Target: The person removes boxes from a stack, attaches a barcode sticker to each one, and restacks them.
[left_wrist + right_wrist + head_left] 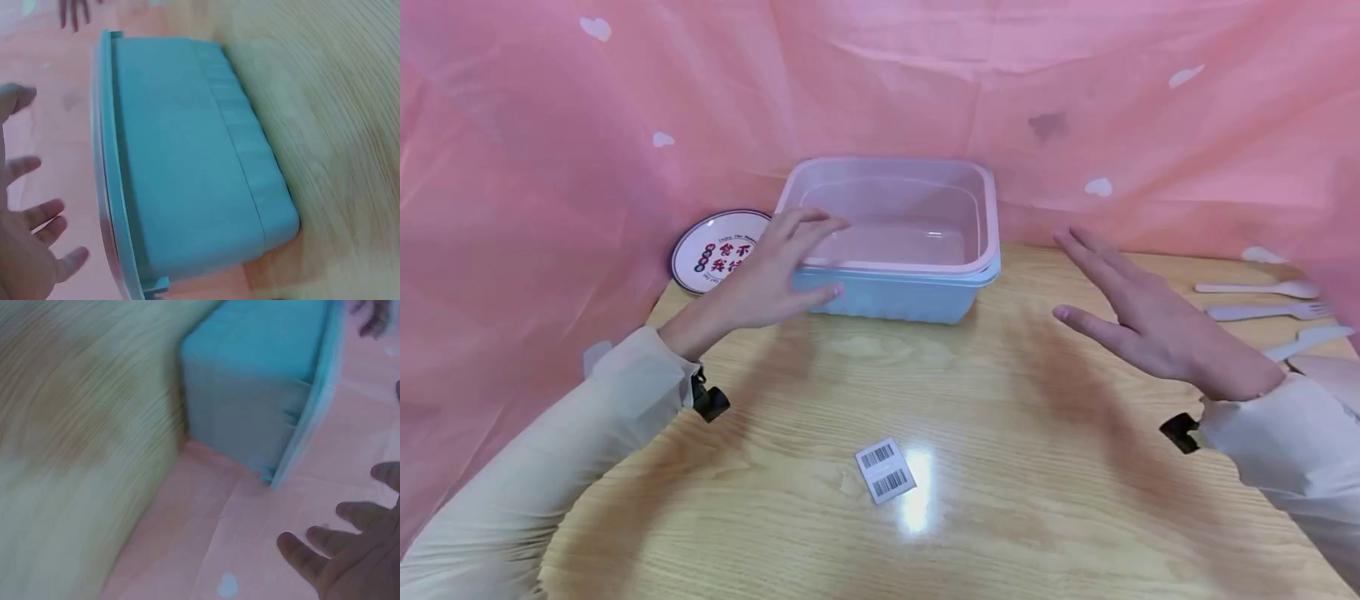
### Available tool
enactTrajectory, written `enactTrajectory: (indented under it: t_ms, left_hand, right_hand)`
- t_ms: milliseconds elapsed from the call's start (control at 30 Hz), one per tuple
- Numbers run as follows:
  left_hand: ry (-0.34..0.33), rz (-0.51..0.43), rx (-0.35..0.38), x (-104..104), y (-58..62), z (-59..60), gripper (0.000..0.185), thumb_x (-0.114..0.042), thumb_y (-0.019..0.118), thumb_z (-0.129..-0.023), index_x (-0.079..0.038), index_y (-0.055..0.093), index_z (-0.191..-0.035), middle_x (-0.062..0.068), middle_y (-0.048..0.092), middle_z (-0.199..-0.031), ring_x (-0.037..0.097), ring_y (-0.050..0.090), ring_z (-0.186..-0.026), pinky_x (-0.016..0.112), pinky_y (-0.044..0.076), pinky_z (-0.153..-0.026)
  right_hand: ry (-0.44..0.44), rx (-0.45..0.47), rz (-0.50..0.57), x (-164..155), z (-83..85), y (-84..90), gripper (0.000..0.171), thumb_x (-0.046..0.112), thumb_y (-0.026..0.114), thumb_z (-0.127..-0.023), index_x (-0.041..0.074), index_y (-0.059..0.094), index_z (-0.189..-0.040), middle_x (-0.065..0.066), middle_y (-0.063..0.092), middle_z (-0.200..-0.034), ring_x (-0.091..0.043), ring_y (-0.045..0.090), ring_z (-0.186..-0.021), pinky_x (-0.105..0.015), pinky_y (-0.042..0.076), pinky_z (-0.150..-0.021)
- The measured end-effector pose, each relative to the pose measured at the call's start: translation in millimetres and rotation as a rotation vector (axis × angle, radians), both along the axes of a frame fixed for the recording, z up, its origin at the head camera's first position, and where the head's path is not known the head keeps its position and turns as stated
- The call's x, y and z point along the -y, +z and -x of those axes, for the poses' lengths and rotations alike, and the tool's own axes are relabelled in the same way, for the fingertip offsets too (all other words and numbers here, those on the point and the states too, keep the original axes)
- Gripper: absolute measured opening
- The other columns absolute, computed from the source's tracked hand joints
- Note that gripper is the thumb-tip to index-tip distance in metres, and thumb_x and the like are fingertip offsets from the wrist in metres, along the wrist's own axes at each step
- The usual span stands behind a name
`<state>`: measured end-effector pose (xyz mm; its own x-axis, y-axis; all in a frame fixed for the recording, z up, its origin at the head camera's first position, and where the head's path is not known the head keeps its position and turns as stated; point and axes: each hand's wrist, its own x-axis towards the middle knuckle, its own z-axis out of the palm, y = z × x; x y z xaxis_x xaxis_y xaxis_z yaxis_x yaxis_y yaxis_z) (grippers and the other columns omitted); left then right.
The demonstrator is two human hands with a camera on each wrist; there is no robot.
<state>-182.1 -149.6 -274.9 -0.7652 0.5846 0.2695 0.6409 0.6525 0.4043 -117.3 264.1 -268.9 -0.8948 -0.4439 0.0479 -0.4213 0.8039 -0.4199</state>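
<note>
A pink basin (pixel 925 233) sits nested in a blue basin (pixel 887 296) at the back of the table. In the head view my left hand (pixel 771 271) hovers at the near left corner of the pair, its fingers loosely bent and holding nothing. My right hand (pixel 1150 317) is raised to the right of the basins, fingers extended, apart from everything. The left wrist view has the blue basin's side (pixel 181 150) beside my spread left fingers (pixel 44 215). From the right wrist, the blue basin (pixel 262 356) appears beyond my spread right fingers (pixel 356 519).
A round plate (pixel 707 250) with red lettering leans at the left, partly behind my left hand. A spoon (pixel 1262 288), a fork (pixel 1262 312) and a knife (pixel 1311 339) lie at the right edge. A barcode card (pixel 885 471) lies near the front. Pink cloth (pixel 880 83) surrounds the table.
</note>
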Motion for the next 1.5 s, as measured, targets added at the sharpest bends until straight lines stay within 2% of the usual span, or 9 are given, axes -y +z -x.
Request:
enactTrajectory:
  t_ms: [200,300,333,500,633,800,1067,1300,1500]
  left_hand:
    - [0.227,-0.333,0.006,6.7,-1.1,3.5,0.058,-0.017,0.077,-0.076,-0.013,0.056,-0.13,0.017,0.049,-0.127,0.03,0.047,-0.112,0.046,0.041,-0.092]
    - [0.285,-0.438,0.024,12.2,-3.3,7.8,0.059,-0.013,0.077,-0.076,-0.013,0.056,-0.131,0.016,0.048,-0.127,0.027,0.047,-0.113,0.044,0.042,-0.09]
    - [0.295,-0.468,0.036,14.1,-4.3,9.3,0.06,-0.012,0.076,-0.076,-0.013,0.055,-0.132,0.015,0.048,-0.13,0.025,0.046,-0.116,0.043,0.041,-0.09]
    - [0.351,-0.572,0.166,22.1,-13.9,17.5,0.074,-0.014,0.076,-0.079,-0.018,0.042,-0.144,0.006,0.037,-0.148,0.018,0.036,-0.132,0.045,0.037,-0.097]
    - [0.388,-0.655,0.324,24.5,-26.9,23.8,0.088,-0.016,0.077,-0.079,-0.023,0.027,-0.152,0.002,0.027,-0.157,0.023,0.027,-0.142,0.047,0.031,-0.111]
    - [0.381,-0.768,0.462,21.2,-43.4,31.2,0.101,-0.012,0.078,-0.079,-0.02,0.012,-0.156,0.004,0.026,-0.158,0.022,0.024,-0.146,0.041,0.027,-0.119]
    - [0.393,-0.826,0.477,21.3,-56.7,33.6,0.099,-0.01,0.08,-0.077,-0.019,0.02,-0.155,0.005,0.034,-0.156,0.018,0.033,-0.142,0.033,0.021,-0.121]
    - [0.302,-0.874,0.453,13.8,-64.7,37.0,0.088,-0.006,0.081,-0.074,-0.014,0.034,-0.148,0.014,0.044,-0.147,0.028,0.039,-0.138,0.035,0.026,-0.119]
    - [0.289,-0.886,0.468,6.8,-56.5,34.1,0.09,-0.005,0.08,-0.075,-0.011,0.029,-0.15,0.014,0.04,-0.15,0.03,0.036,-0.139,0.037,0.025,-0.119]
  right_hand:
    - [-0.077,0.032,0.131,9.4,1.5,-0.9,0.076,0.032,0.057,-0.096,0.034,0.009,-0.154,-0.005,0.021,-0.161,-0.047,0.053,-0.12,-0.06,0.041,-0.097]
    - [-0.11,0.073,0.215,13.6,4.7,-0.7,0.072,0.03,0.058,-0.096,0.033,0.015,-0.154,-0.007,0.029,-0.158,-0.043,0.053,-0.123,-0.058,0.044,-0.096]
    - [-0.12,0.08,0.241,14.8,6.2,-0.7,0.07,0.03,0.058,-0.096,0.033,0.018,-0.153,-0.007,0.031,-0.157,-0.042,0.053,-0.124,-0.05,0.047,-0.098]
    - [-0.146,0.057,0.356,21.3,13.9,-3.5,0.059,0.027,0.056,-0.097,0.03,0.029,-0.15,-0.009,0.041,-0.15,-0.018,0.056,-0.122,-0.005,0.044,-0.087]
    - [-0.189,0.063,0.428,30.1,23.1,-5.9,0.057,0.028,0.055,-0.098,0.028,0.031,-0.149,-0.013,0.045,-0.145,-0.007,0.057,-0.111,-0.006,0.047,-0.081]
    - [-0.284,0.123,0.436,45.2,42.5,-6.4,0.062,0.034,0.057,-0.096,0.02,0.032,-0.15,-0.013,0.045,-0.144,-0.027,0.056,-0.117,-0.015,0.055,-0.076]
    - [-0.309,0.147,0.394,68.5,75.5,-8.3,0.063,0.037,0.058,-0.094,0.01,0.037,-0.147,-0.018,0.049,-0.14,-0.034,0.059,-0.114,-0.035,0.059,-0.081]
    - [-0.315,0.097,0.369,71.5,87.0,-17.8,0.058,0.033,0.06,-0.092,0.004,0.046,-0.141,-0.018,0.054,-0.123,-0.032,0.062,-0.102,-0.021,0.057,-0.068]
    - [-0.427,0.081,0.372,77.8,91.8,-22.0,0.063,0.034,0.062,-0.089,0.0,0.044,-0.139,-0.019,0.051,-0.123,-0.029,0.056,-0.101,-0.018,0.055,-0.065]
